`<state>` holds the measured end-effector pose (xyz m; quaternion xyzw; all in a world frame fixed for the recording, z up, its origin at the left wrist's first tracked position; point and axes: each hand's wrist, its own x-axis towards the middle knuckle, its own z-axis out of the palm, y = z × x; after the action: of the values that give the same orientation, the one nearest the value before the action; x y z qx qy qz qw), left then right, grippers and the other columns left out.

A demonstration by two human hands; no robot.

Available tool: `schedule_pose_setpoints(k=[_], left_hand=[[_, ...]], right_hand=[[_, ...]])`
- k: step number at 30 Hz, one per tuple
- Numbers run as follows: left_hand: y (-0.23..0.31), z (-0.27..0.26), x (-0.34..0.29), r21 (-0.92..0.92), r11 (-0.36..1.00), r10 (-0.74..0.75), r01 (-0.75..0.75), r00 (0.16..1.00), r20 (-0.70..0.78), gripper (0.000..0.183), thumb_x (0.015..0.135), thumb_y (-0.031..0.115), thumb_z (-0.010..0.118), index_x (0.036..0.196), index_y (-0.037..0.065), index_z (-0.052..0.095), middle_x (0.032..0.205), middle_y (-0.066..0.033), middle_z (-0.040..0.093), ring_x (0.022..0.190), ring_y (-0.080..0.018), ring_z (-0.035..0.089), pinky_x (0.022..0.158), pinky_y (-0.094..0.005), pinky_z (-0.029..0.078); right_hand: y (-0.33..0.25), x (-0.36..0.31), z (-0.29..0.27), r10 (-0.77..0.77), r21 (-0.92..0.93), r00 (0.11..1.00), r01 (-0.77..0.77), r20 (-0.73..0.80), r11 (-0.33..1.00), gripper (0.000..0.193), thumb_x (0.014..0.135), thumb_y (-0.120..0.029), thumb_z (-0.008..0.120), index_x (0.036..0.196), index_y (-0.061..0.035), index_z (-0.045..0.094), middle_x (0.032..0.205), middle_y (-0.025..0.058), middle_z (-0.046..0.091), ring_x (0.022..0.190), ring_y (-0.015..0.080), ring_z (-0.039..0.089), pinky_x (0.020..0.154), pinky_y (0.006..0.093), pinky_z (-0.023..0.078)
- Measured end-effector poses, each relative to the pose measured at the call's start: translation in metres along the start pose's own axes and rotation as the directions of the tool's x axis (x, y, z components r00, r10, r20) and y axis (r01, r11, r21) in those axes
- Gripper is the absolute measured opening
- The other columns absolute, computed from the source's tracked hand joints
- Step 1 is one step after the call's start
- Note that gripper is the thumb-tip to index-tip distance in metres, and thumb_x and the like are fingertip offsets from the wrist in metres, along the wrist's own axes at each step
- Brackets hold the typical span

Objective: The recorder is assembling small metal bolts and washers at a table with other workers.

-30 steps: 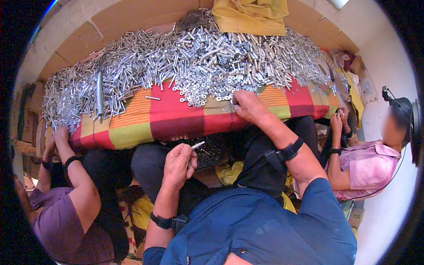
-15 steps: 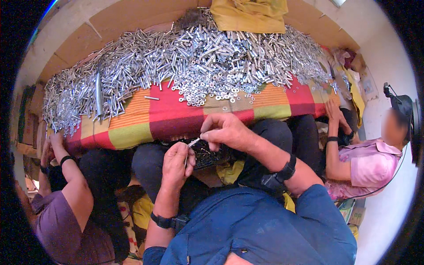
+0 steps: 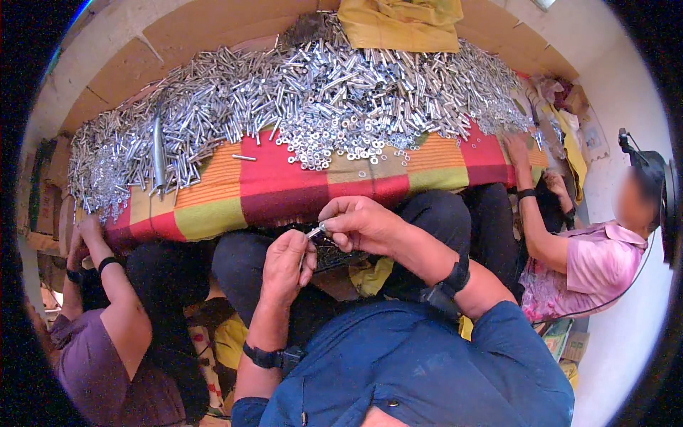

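Above my lap, my left hand point(image 3: 287, 265) pinches a short silvery bolt-like metal piece point(image 3: 312, 233) between thumb and fingers, its tip pointing up and right. At that tip, the closed fingers of my right hand point(image 3: 364, 225) grip a small shiny round piece point(image 3: 322, 226), possibly a washer or nut; fingers partly hide it. Beyond both hands spreads a large heap of metal bolts and sleeves point(image 3: 284, 96). Loose washers and nuts point(image 3: 334, 146) lie along its near edge, on a checked cloth point(image 3: 281, 179).
A co-worker in purple point(image 3: 117, 356) sits at left, hands by the table edge. Another in pink point(image 3: 569, 263) sits at right, one hand reaching the heap. A curved metal strip point(image 3: 159, 153) stands in the pile. Yellow sacking point(image 3: 402, 25) lies at the back.
My right hand has shifted slightly down, and a small round piece now shows at its fingertips by the bolt's tip. The right co-worker's hand has moved up onto the heap.
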<state>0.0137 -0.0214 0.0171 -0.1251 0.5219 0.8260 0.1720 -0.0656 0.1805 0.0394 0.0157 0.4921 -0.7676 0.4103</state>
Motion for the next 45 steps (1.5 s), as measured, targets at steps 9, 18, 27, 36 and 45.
schedule_pose_setpoints(k=[9, 18, 27, 36, 45], left_hand=[[-0.002, -0.001, 0.001, 0.013, 0.999, 0.032, -0.033, 0.999, 0.035, 0.035, 0.106, 0.037, 0.049, 0.088, 0.008, 0.057, 0.061, -0.0034, 0.055, 0.037, -0.0090, 0.038, 0.033, -0.0237, 0.027], [-0.003, -0.001, 0.002, -0.013, 0.999, 0.030, -0.029, 0.999, 0.034, 0.035, 0.107, 0.035, 0.049, 0.088, 0.006, 0.058, 0.063, -0.0050, 0.056, 0.038, -0.0097, 0.039, 0.035, -0.0238, 0.028], [0.005, -0.010, -0.002, 0.024, 0.999, 0.037, -0.036, 0.999, -0.034, 0.034, 0.105, 0.033, 0.052, 0.085, 0.006, 0.058, 0.063, -0.0051, 0.057, 0.040, -0.0088, 0.040, 0.036, -0.0235, 0.029], [-0.006, -0.006, 0.003, 0.004, 1.000, -0.004, 0.004, 1.000, 0.010, 0.029, 0.103, 0.033, 0.051, 0.089, 0.009, 0.058, 0.065, -0.0006, 0.056, 0.042, -0.0072, 0.043, 0.037, -0.0242, 0.033], [-0.013, -0.006, 0.002, -0.036, 0.998, 0.062, -0.060, 0.996, 0.058, 0.035, 0.105, 0.039, 0.050, 0.088, 0.009, 0.058, 0.063, 0.0005, 0.055, 0.041, -0.0069, 0.042, 0.037, -0.0240, 0.031]], right_hand=[[-0.006, -0.004, 0.006, 0.037, 0.075, 0.999, -0.035, -0.013, 0.997, 0.021, 0.096, -0.019, 0.067, 0.109, -0.0025, 0.063, 0.085, 0.0055, 0.066, 0.060, 0.0106, 0.064, 0.052, 0.0235, 0.052], [-0.043, 0.049, -0.083, -0.707, -0.980, 0.705, -0.092, 0.062, -0.177, 0.021, 0.084, -0.019, 0.070, 0.092, 0.0004, 0.066, 0.088, 0.0262, 0.067, 0.088, 0.0452, 0.065, 0.078, 0.0514, 0.051], [-0.057, 0.074, -0.086, -0.550, -0.981, 0.835, -0.102, 0.005, -0.162, 0.021, 0.076, -0.018, 0.066, 0.086, 0.0008, 0.068, 0.087, 0.0251, 0.067, 0.083, 0.0445, 0.066, 0.076, 0.0509, 0.052], [-0.055, -0.003, 0.020, -0.205, -0.685, 0.975, 0.093, -0.084, 0.722, 0.016, 0.087, -0.010, 0.066, 0.097, 0.0024, 0.065, 0.078, 0.0086, 0.066, 0.062, 0.0141, 0.065, 0.056, 0.0297, 0.053], [-0.030, -0.008, 0.032, -0.280, -0.707, 0.958, 0.235, 0.055, 0.667, 0.012, 0.085, -0.004, 0.067, 0.094, 0.0024, 0.062, 0.079, 0.0092, 0.067, 0.068, 0.0170, 0.067, 0.064, 0.0306, 0.055]])
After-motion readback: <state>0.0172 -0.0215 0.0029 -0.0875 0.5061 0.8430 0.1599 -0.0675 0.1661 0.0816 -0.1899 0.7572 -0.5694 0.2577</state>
